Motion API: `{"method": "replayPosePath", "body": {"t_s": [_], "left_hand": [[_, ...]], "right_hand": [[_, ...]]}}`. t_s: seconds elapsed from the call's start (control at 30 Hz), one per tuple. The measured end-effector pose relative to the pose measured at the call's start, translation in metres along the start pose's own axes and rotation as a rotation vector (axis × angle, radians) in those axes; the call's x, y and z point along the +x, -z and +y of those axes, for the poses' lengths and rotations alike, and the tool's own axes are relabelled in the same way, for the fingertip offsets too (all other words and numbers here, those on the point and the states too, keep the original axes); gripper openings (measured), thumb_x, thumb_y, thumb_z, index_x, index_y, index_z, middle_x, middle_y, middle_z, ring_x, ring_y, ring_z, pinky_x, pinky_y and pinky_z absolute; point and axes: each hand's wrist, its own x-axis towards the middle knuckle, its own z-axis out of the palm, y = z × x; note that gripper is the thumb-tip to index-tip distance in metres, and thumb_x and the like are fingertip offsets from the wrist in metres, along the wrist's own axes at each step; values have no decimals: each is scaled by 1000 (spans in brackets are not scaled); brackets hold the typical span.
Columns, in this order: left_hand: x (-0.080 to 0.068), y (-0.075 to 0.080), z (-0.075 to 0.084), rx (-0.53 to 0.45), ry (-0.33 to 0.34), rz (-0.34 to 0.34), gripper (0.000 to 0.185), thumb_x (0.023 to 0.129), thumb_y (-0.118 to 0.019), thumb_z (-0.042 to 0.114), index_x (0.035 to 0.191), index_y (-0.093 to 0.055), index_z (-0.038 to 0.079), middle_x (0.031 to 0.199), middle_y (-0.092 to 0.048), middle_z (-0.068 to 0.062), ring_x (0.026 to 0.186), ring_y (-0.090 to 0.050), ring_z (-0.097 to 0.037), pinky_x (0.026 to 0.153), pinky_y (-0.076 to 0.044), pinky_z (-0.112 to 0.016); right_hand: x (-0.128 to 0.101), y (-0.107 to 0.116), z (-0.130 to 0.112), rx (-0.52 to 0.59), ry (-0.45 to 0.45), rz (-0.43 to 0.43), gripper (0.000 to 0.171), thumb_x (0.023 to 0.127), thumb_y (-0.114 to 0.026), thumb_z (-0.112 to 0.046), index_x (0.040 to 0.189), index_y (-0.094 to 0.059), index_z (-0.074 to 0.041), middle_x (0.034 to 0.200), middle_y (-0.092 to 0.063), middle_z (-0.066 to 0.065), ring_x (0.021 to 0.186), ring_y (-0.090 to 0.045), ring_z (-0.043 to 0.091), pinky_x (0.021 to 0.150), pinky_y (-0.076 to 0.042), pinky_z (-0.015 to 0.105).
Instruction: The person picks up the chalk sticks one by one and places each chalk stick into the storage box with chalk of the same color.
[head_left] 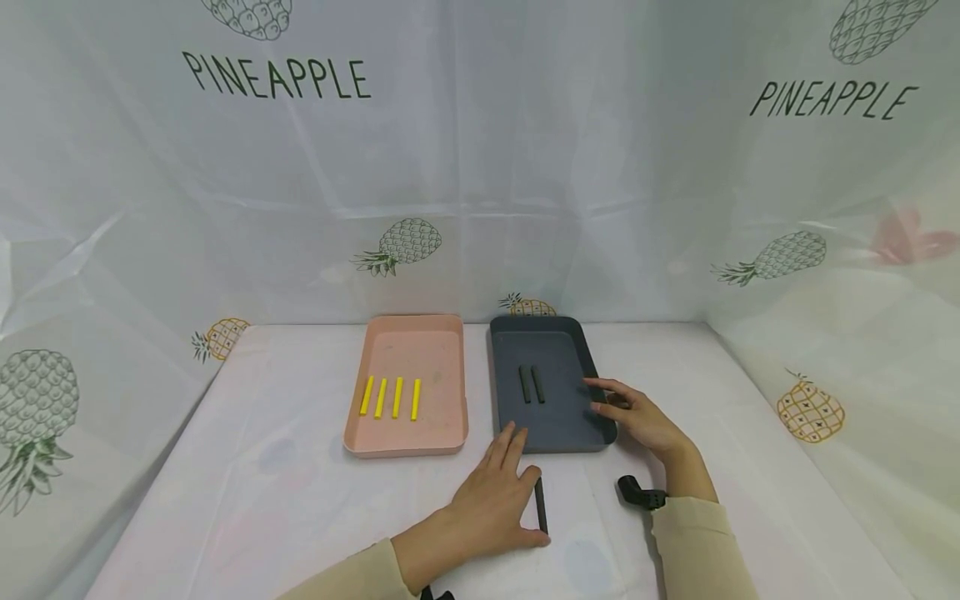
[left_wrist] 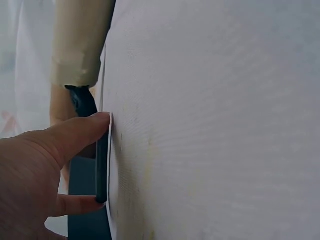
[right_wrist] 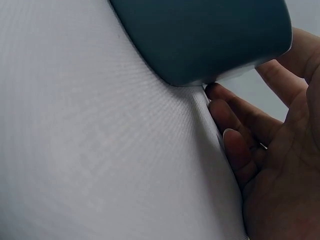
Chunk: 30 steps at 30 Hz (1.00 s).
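Observation:
My left hand [head_left: 491, 500] is at the table in front of the dark grey tray [head_left: 555, 433]. Its thumb and a finger pinch a black stick [head_left: 541, 504] by the two ends, as the left wrist view shows with the stick [left_wrist: 102, 165] between them. At the tray's right side, my right hand [head_left: 641, 417] rests its thumb and forefinger over the rim. The right wrist view has its other fingers [right_wrist: 237, 150] loosely bent beside the tray wall [right_wrist: 210, 40], low at the table. Two dark sticks [head_left: 532, 384] lie side by side in this tray.
To the left stands a pink tray [head_left: 442, 358] with several yellow sticks [head_left: 397, 398] in a row. Both trays stand near the back of the white-covered table [head_left: 247, 500], against a pineapple-printed sheet [head_left: 525, 125]. A black wrist camera [head_left: 640, 493] sits at the right wrist.

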Motion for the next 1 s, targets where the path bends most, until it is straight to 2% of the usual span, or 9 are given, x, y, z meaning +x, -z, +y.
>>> {"method": "replayPosePath", "body": {"t_s": [0.13, 0.47, 1.0], "left_hand": [[0, 2, 0, -14, 6, -7, 83, 80, -75, 73, 137, -64, 14, 167, -27, -24, 158, -20, -46, 126, -32, -53], [2, 4, -1, -80, 3, 2, 83, 82, -74, 72, 139, -61, 14, 165, -30, -26, 157, -21, -48, 125, -30, -58], [8, 17, -2, -163, 13, -17, 84, 83, -74, 70, 144, -59, 15, 165, -36, -20, 157, -24, -46, 125, -29, -60]], "right_hand": [[0, 0, 0, 3, -1, 2, 55, 99, -70, -39, 151, -54, -29, 153, -49, 13, 132, -48, 32, 107, -41, 50], [1, -1, 2, 3, 13, -7, 55, 100, -68, -40, 152, -52, -29, 159, -44, 13, 136, -47, 35, 111, -40, 56], [0, 0, 1, 4, 1, 1, 55, 99, -70, -41, 150, -54, -31, 154, -48, 11, 133, -48, 34, 108, -42, 51]]}}
